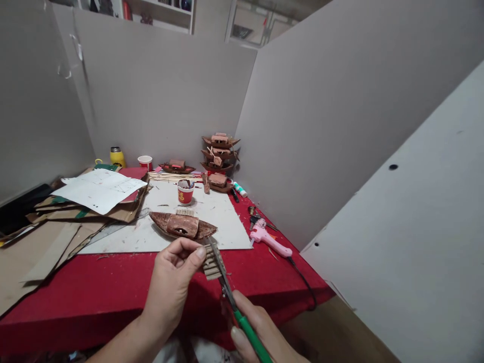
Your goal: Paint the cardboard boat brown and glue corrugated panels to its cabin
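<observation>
Corrugated cardboard (212, 271) is pinched in the left hand (172, 272) above the red-covered tabletop (113, 282), partly hidden by the scissors (229, 291) gripped in the right hand (266, 327). Some right fingers are hidden; the right forearm is cut off. Beyond, a wooden boat (183, 226) is seen before a paper cup (185, 194), with a pink glue gun (269, 238) rightward.

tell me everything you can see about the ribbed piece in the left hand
The ribbed piece is small, flat and grayish tan, with dark grooves running across it; it looks like corrugated cardboard. The left hand pinches its upper left edge between thumb and fingers, holding it at a slant in front of the brown boat. The scissors in the right hand reach lengthwise along it; how far any cut goes is unclear.
</observation>
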`<state>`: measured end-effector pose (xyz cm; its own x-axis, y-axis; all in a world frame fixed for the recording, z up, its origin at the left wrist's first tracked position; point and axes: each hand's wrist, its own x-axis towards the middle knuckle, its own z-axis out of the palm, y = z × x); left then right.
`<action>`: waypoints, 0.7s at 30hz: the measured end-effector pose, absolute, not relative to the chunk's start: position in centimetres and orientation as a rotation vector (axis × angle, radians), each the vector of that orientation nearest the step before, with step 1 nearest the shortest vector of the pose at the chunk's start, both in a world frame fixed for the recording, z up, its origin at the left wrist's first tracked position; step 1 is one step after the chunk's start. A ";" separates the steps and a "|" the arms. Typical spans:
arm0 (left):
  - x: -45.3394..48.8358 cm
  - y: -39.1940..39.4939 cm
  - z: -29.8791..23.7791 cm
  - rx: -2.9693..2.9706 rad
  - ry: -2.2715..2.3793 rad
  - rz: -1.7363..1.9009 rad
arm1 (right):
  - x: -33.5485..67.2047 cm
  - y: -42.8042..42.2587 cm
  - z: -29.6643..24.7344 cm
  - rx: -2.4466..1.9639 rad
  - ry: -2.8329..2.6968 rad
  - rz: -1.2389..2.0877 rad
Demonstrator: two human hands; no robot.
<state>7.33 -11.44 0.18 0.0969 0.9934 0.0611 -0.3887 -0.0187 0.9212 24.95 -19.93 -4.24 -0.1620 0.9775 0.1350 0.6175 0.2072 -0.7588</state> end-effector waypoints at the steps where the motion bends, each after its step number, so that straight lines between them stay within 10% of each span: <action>1: 7.4 -11.5 0.1 0.988 0.822 1.321 | 25.0 -19.7 -4.6 -1.446 -1.867 0.751; 21: 7.1 -9.8 -0.1 0.909 0.796 1.219 | 26.8 -18.6 -6.5 -1.388 -1.706 0.821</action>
